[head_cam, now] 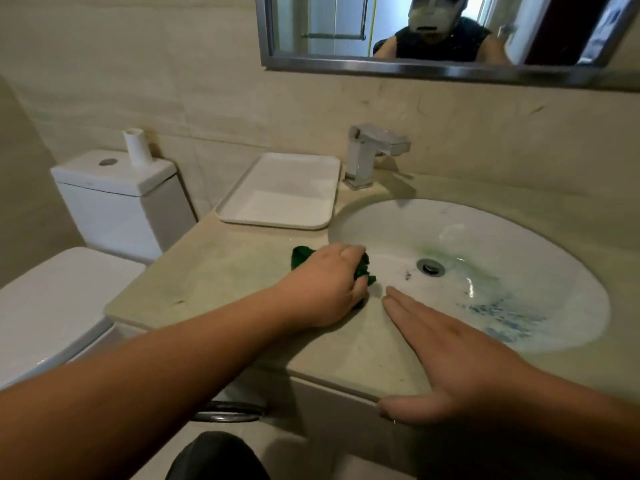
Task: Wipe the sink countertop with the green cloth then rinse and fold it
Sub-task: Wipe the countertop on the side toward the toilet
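A crumpled green cloth (300, 256) lies on the beige countertop (221, 271) at the left rim of the white oval sink (485, 237). My left hand (329, 282) covers most of the cloth and grips it with curled fingers. My right hand (450, 362) lies flat on the front strip of the countertop, fingers straight and pointing towards the cloth, thumb hooked over the front edge. Green and blue smears show inside the basin near the drain (430, 266).
A chrome faucet (372, 154) stands behind the sink. A white tray (284, 192) sits at the back left of the counter. A toilet (69, 289) with a white tube (136, 147) on its tank is at the left. A mirror (433, 32) hangs above.
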`<state>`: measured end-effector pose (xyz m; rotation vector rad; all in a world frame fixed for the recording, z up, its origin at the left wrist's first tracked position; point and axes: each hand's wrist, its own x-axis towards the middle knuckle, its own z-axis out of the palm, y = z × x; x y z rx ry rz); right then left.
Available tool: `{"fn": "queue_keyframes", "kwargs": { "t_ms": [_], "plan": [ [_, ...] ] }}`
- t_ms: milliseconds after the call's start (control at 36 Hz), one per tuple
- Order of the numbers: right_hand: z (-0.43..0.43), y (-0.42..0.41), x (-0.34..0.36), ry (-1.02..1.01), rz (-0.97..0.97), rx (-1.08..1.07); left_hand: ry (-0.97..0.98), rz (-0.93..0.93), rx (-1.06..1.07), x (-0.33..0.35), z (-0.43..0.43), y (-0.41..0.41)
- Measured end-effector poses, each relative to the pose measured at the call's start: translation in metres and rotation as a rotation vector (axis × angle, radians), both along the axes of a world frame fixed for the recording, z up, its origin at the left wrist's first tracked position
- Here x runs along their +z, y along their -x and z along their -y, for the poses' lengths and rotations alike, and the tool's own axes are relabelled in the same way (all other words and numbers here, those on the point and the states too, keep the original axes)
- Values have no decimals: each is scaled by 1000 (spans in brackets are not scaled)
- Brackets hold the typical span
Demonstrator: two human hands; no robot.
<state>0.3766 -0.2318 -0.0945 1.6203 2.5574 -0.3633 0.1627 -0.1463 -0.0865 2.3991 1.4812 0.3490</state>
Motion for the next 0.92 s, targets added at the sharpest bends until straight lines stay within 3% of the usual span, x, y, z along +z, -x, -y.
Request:
{"fn": "queue_keyframes", "kwargs": {
  "t_ms": [111,250,333,417,472,694,917],
  "plan": [
    [1,-18,18,-37,-84,-52,-48,278,-18,19,7,-13],
    [-1,-42,33,-55,-102,-73,-248,448,78,43,18,64],
    [-1,-42,31,-40,-82,-43,-298,386,261,40,20,131],
    [4,-36,23,-9,-39,3,-128,8,475,22,27,180],
    [8,-31,15,10,-3,33,9,-171,483,4,35,194],
    [6,-23,0,-4,2,-10,42,-119,445,-10,17,184],
    [0,-23,-5,-9,11,8,-2,-90,199,-10,-6,111]
  ]
}}
